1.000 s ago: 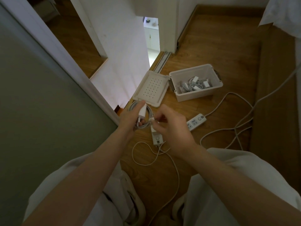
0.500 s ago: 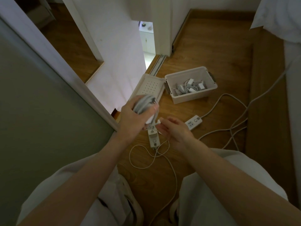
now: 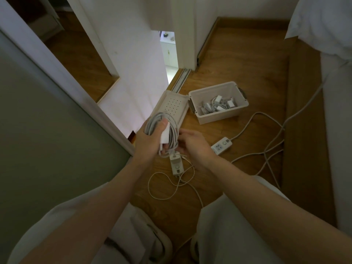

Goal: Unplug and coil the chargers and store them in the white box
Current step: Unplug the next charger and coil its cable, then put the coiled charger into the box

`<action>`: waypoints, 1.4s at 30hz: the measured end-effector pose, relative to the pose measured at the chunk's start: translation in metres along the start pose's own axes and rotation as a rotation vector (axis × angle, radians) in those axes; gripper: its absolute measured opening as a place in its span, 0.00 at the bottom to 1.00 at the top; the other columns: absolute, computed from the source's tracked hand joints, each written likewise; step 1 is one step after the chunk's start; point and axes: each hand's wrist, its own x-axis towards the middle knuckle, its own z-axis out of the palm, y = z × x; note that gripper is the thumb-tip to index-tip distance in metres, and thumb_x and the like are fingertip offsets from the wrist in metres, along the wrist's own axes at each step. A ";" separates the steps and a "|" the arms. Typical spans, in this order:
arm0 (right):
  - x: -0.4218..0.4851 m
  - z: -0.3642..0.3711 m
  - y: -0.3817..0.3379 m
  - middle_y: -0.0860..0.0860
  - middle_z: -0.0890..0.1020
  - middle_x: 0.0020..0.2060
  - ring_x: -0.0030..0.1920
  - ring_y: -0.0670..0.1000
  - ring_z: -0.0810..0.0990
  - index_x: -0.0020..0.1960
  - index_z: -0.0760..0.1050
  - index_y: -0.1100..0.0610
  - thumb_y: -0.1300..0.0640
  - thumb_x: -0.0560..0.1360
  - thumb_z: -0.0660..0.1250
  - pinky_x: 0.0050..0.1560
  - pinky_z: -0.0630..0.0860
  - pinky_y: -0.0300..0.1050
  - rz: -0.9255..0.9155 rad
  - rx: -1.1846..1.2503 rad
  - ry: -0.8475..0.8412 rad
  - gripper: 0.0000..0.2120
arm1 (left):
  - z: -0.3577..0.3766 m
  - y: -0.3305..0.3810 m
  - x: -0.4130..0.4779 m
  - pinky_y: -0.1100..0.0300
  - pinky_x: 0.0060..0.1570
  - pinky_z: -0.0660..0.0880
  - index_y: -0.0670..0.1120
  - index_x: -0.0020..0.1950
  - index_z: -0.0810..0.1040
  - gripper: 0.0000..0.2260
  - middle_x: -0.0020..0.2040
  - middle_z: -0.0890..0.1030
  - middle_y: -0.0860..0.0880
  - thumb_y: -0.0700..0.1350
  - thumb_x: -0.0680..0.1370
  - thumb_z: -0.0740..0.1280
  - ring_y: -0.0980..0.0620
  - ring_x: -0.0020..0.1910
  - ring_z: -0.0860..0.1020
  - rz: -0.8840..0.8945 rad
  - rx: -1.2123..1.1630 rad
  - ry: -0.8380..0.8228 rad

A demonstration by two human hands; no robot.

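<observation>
Wooden floor (image 3: 238, 54) filled most of the head view, with a grey door panel (image 3: 38, 130) at the left and a white bed sheet (image 3: 323, 21) at the upper right. We saw the white box (image 3: 222, 117) standing open on the floor, and its lid (image 3: 172, 103), marked with a grid of small dots, lay just beside its left wall. Several stored chargers (image 3: 217, 105) lay in a tangle inside the box.

Nearer to us, the left hand (image 3: 150, 138) gripped a charger (image 3: 165, 136) above the floor, over the near end of the lid. Its grey cable was wound in a round loop, and the thumb pressed the white adapter against that loop while the fingers curled round from below. The right hand (image 3: 194, 141) sat just beside it, its bent fingertips against the loop's right edge. We could not tell whether they pinched a strand.

Below the hands a small power strip (image 3: 176, 165) lay on the floor with a white plug (image 3: 174, 156) in it, and a thin white cable (image 3: 162, 187) looped beside it. A second power strip (image 3: 222, 145) lay to the right, its markings too small for us to read. Grey cords (image 3: 266, 153) trailed from it toward the bed.
</observation>
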 end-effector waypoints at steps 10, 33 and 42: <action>0.015 -0.030 -0.034 0.46 0.79 0.40 0.38 0.37 0.79 0.49 0.72 0.54 0.56 0.79 0.60 0.38 0.75 0.29 -0.290 -0.348 -0.087 0.03 | 0.046 0.004 0.042 0.64 0.44 0.78 0.49 0.63 0.71 0.13 0.50 0.79 0.51 0.52 0.81 0.56 0.53 0.52 0.79 0.006 -0.035 -0.111; 0.259 -0.236 0.054 0.54 0.76 0.39 0.33 0.47 0.74 0.56 0.68 0.65 0.48 0.79 0.59 0.28 0.71 0.36 0.116 -0.619 0.521 0.19 | 0.167 -0.195 0.253 0.48 0.64 0.63 0.47 0.69 0.67 0.18 0.67 0.69 0.47 0.44 0.79 0.59 0.45 0.65 0.66 0.489 1.360 -0.377; 0.348 -0.239 0.078 0.58 0.73 0.53 0.52 0.53 0.73 0.66 0.63 0.67 0.50 0.80 0.57 0.40 0.63 0.38 -0.023 -0.704 0.691 0.23 | 0.183 -0.252 0.311 0.50 0.62 0.64 0.47 0.70 0.66 0.21 0.67 0.67 0.48 0.38 0.77 0.62 0.45 0.65 0.65 0.467 1.294 -0.418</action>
